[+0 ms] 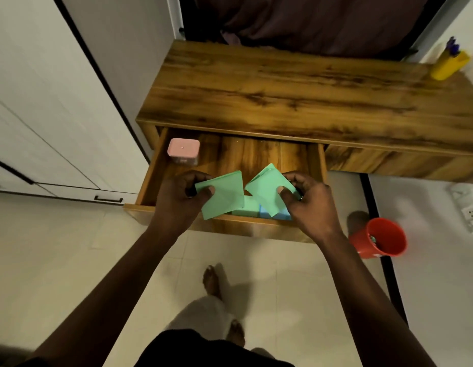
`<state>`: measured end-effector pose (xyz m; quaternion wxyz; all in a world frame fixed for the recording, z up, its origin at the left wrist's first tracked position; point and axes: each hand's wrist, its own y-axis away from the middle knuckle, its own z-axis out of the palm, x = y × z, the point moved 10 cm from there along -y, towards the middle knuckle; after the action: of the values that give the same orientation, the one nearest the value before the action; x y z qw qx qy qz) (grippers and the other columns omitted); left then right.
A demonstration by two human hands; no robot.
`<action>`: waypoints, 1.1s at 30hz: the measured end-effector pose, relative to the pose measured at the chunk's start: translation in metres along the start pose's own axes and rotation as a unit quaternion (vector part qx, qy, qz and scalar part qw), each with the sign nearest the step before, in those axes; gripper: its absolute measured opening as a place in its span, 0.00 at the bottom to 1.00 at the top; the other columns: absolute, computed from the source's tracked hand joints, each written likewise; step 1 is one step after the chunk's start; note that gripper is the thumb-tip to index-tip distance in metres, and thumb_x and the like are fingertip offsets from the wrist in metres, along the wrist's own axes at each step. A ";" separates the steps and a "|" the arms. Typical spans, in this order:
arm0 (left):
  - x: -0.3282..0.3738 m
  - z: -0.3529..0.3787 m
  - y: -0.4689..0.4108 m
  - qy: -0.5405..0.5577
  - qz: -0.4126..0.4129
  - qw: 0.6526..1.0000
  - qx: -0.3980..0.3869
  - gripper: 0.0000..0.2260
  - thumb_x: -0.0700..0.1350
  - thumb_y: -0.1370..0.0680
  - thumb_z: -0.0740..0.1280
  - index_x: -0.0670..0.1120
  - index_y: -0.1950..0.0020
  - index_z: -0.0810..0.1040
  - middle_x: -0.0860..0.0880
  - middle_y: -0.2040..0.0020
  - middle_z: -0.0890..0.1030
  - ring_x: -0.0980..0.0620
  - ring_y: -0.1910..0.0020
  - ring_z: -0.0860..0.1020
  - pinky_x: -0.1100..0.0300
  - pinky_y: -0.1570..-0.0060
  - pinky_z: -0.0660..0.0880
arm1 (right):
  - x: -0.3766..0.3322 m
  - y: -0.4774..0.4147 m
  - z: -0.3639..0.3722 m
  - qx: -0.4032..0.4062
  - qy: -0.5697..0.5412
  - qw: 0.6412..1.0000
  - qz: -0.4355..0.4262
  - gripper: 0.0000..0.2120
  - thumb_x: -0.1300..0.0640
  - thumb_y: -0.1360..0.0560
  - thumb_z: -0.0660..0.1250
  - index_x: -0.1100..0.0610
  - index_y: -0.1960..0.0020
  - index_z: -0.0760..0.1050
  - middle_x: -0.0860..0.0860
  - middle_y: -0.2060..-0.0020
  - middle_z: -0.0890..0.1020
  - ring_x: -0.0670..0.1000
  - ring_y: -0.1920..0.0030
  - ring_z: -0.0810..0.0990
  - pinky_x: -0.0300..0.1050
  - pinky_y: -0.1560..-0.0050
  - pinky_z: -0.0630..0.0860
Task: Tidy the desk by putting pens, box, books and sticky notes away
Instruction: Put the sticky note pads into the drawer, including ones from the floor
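The wooden desk's drawer (150, 170) stands pulled out below the desk top (283, 83). Over its front part my left hand (181, 200) pinches one stack of green sticky notes (224, 194) between thumb and fingers. My right hand (306, 202) pinches a second green stack (267, 186), tilted. Below them, inside the drawer near its front wall, lie a green pad (247, 207) and a blue pad (279, 215). A pink box (183, 151) sits in the drawer's back left corner. A yellow pen holder (448, 65) with purple pens stands at the desk's far right.
A red bucket (379, 238) stands on the floor to the right of the drawer. White cabinet doors (44, 115) run along the left. A wall socket (468, 207) is at the right. My feet (212, 280) are on the tiled floor below the drawer.
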<state>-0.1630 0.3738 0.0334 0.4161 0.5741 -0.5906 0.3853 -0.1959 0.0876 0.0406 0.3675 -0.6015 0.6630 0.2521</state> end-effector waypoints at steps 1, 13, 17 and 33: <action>-0.003 0.004 -0.008 0.002 -0.002 1.000 -0.004 0.07 0.44 0.22 0.73 0.48 0.45 0.83 0.48 0.47 0.85 0.50 0.48 0.84 0.52 0.57 0.84 | 0.004 -0.005 -0.002 0.001 0.004 1.000 0.003 0.11 0.54 0.21 0.70 0.52 0.39 0.80 0.46 0.44 0.85 0.45 0.44 0.82 0.26 0.60 0.75; -0.051 0.063 -0.128 -0.067 -0.033 0.995 -0.066 0.07 0.44 0.22 0.73 0.49 0.45 0.82 0.53 0.50 0.84 0.59 0.54 0.81 0.70 0.64 0.76 | 0.056 -0.090 -0.007 -0.028 0.035 0.996 0.075 0.07 0.58 0.21 0.70 0.52 0.44 0.82 0.43 0.48 0.85 0.40 0.50 0.83 0.27 0.59 0.76; -0.067 0.085 -0.163 -0.112 -0.012 0.987 -0.114 0.07 0.47 0.23 0.73 0.52 0.45 0.83 0.52 0.49 0.85 0.54 0.53 0.83 0.57 0.58 0.82 | 0.071 -0.111 -0.007 -0.033 0.065 0.993 0.094 0.07 0.58 0.21 0.70 0.53 0.44 0.82 0.44 0.47 0.84 0.36 0.53 0.80 0.25 0.62 0.75; -0.132 0.172 -0.217 -0.141 -0.064 0.974 -0.164 0.09 0.41 0.22 0.72 0.49 0.43 0.81 0.53 0.48 0.81 0.57 0.52 0.79 0.64 0.58 0.76 | 0.141 -0.203 0.013 -0.116 0.135 0.981 0.079 0.13 0.59 0.21 0.68 0.53 0.37 0.78 0.53 0.41 0.83 0.52 0.43 0.83 0.50 0.49 0.83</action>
<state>0.0445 0.2512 -0.1566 0.4413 0.5827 -0.6607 0.1710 0.0055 -0.0186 -0.0565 0.1814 -0.6143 0.7180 0.2724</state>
